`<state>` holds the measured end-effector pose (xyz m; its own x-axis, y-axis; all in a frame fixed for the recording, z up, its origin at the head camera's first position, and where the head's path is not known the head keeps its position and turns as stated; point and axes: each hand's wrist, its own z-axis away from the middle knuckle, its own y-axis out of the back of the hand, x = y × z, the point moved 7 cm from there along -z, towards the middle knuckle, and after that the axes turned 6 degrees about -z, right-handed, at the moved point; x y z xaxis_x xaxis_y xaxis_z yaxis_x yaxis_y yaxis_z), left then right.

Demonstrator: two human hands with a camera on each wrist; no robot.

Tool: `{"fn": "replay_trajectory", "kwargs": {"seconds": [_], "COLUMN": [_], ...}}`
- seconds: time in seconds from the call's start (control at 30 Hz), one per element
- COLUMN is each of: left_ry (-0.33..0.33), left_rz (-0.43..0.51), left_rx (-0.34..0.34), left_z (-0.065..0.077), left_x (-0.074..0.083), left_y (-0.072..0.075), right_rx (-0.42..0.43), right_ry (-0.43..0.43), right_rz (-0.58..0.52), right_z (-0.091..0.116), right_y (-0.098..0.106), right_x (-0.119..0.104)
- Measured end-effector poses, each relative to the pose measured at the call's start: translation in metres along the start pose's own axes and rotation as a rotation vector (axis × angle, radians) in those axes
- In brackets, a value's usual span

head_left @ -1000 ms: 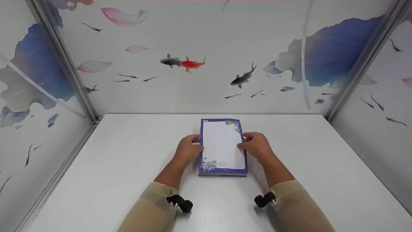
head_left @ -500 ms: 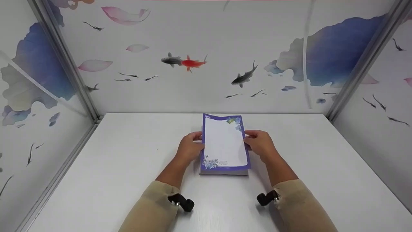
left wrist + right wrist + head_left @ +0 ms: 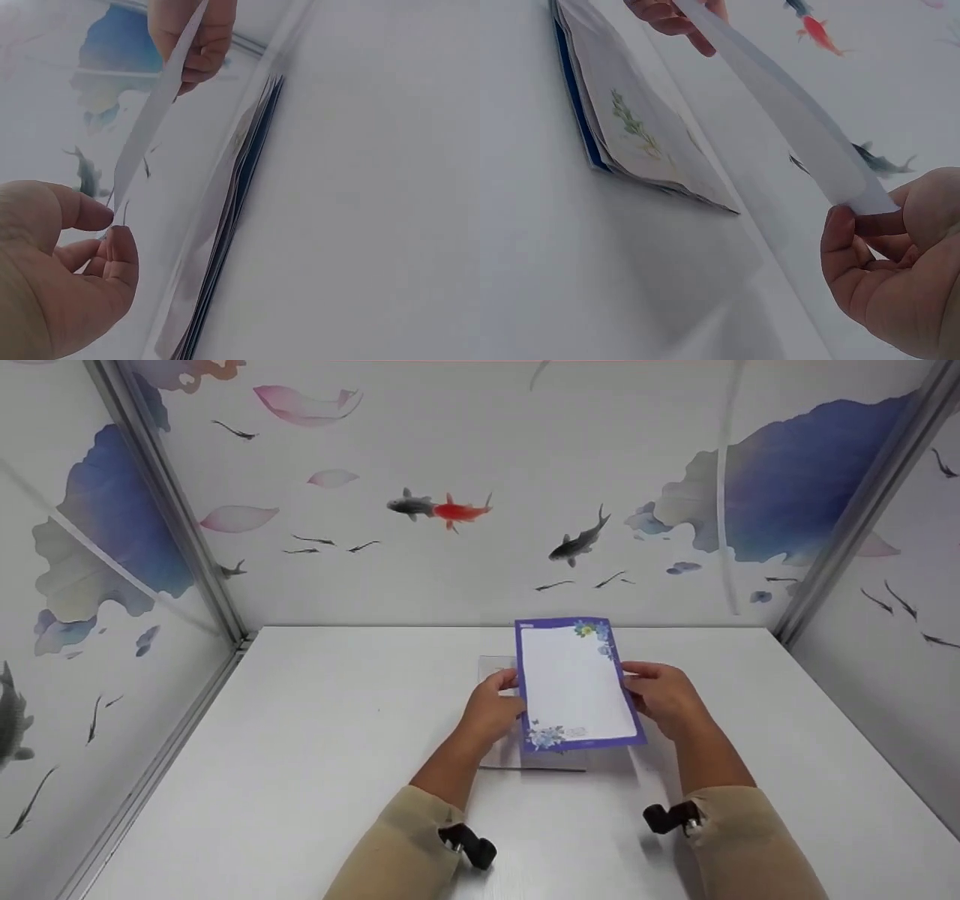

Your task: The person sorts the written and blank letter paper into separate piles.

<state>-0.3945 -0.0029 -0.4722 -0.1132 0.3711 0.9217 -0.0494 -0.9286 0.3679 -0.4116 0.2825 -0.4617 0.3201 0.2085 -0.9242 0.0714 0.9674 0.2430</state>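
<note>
A printed paper sheet with a purple border and blue flowers hangs tilted above the table, held by both hands. My left hand pinches its left edge between thumb and fingers; my right hand pinches the right edge. Both wrist views show the sheet edge-on, as a thin, slightly bowed strip. Below it, partly hidden by the sheet and left hand, a thin stack of papers lies on the table. In the right wrist view this stack has a pale top page with a green plant print and a dark blue bottom layer.
The white table runs back to a white wall painted with fish, petals and blue leaves. Metal posts stand at the corners. A black clamp-like mount sticks out from each beige sleeve.
The purple-bordered sheet has risen off the stack and shifted right, with both hands moving along. The stack beneath now shows on the left and front. The head view has shifted slightly.
</note>
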Motion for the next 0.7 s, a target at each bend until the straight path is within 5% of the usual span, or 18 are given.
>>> {"fn": "replay_trajectory", "kwargs": {"seconds": [0.33, 0.57, 0.7], "left_ry": [-0.057, -0.011, -0.007], "left_rz": [0.074, 0.133, 0.089], "left_rx": [-0.083, -0.065, -0.034], "left_z": [0.015, 0.026, 0.031], "left_x": [0.023, 0.036, 0.037], "left_y": [-0.068, -0.11, -0.123], "right_rx": [-0.02, -0.006, -0.007], "right_ry": [-0.022, -0.033, -0.048], "right_rz": [0.028, 0.057, 0.077], "right_z": [0.003, 0.005, 0.005], "right_y": [0.069, 0.109, 0.124], "right_x": [0.024, 0.037, 0.044]}}
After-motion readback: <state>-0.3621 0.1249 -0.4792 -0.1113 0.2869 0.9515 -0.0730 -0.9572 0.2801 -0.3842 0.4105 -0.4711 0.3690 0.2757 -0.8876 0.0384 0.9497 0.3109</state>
